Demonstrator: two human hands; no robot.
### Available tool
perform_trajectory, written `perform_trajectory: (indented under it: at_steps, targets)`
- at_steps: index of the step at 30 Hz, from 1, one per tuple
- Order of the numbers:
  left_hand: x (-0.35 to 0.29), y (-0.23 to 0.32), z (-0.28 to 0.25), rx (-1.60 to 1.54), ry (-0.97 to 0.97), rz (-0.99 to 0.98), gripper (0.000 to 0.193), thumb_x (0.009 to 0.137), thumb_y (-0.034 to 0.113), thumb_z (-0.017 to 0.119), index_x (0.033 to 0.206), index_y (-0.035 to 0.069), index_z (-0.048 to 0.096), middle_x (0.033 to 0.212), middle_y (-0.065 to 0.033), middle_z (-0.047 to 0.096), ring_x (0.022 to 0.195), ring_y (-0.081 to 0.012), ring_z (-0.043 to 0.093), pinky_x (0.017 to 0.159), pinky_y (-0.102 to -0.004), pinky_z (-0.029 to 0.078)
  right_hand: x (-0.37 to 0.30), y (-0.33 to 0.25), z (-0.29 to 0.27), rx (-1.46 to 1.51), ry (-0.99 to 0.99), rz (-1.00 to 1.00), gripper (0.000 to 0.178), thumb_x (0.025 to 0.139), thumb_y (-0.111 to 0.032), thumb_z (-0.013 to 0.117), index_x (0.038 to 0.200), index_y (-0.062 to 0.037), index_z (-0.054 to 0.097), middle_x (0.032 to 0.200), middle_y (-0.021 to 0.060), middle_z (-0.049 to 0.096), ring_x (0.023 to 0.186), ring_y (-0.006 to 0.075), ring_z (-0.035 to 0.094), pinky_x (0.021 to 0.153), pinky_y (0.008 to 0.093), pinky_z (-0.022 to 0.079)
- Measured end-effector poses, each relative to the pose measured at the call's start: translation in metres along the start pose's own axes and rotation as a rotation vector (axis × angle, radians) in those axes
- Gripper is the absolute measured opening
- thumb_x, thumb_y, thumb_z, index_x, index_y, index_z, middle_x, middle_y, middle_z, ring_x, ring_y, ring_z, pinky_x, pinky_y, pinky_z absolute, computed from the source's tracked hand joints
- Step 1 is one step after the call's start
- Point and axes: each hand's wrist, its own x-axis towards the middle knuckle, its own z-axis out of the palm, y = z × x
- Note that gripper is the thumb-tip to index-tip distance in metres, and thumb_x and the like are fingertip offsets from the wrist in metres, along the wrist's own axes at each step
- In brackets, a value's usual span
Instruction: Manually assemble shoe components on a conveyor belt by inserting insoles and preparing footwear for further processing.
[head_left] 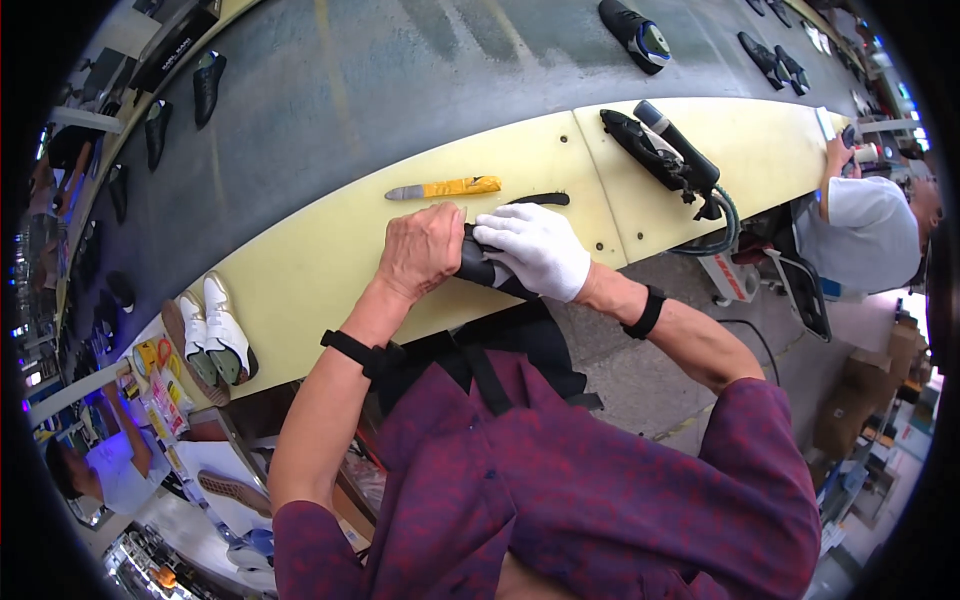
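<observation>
Both of my hands are closed around a black shoe (478, 263), which I hold just over the near edge of the pale yellow bench (330, 240). My bare left hand (424, 246) grips its left end, fingers curled. Across its upper side lies my right hand (533, 246) in a white glove. Much of the shoe is hidden under the hands. A flat tool with a grey tip and yellow wrapping (445, 188) lies just beyond my hands. Beside it, partly behind the glove, is a narrow black curved piece (541, 199).
Right on the bench rests a black hand-held tool (665, 155) with a hose. A white pair of shoes (218, 330) stands left. Beyond the bench, a dark belt (400, 90) carries several black shoes. Co-workers sit at right (868, 230) and left (115, 465).
</observation>
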Motion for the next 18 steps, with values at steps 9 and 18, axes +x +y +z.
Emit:
perform_trajectory:
  at_steps: [9,18]
  targets:
    - [0.001,0.001,0.000,-0.078,0.086,0.046,0.022,0.108,0.019,0.056,0.105,0.003,0.071,0.097,-0.0176,0.075,0.091,-0.0375,0.074,0.078,-0.0488,0.060,-0.005,-0.017,-0.021,-0.083,-0.217,-0.008,0.044,0.089,-0.018,0.083,0.128,-0.0013,0.070,0.136,0.0196,0.069,0.131,0.0399,0.063,0.109,0.0490,0.053]
    - [-0.002,-0.001,0.005,-0.072,0.152,0.040,0.024,0.109,0.020,0.055,0.111,0.003,0.071,0.100,-0.0176,0.076,0.094,-0.0372,0.073,0.082,-0.0482,0.059,-0.004,-0.018,0.014,0.009,0.074,0.250,0.027,0.089,-0.017,0.085,0.107,-0.0035,0.070,0.111,0.0169,0.070,0.104,0.0393,0.067,0.092,0.0470,0.054]
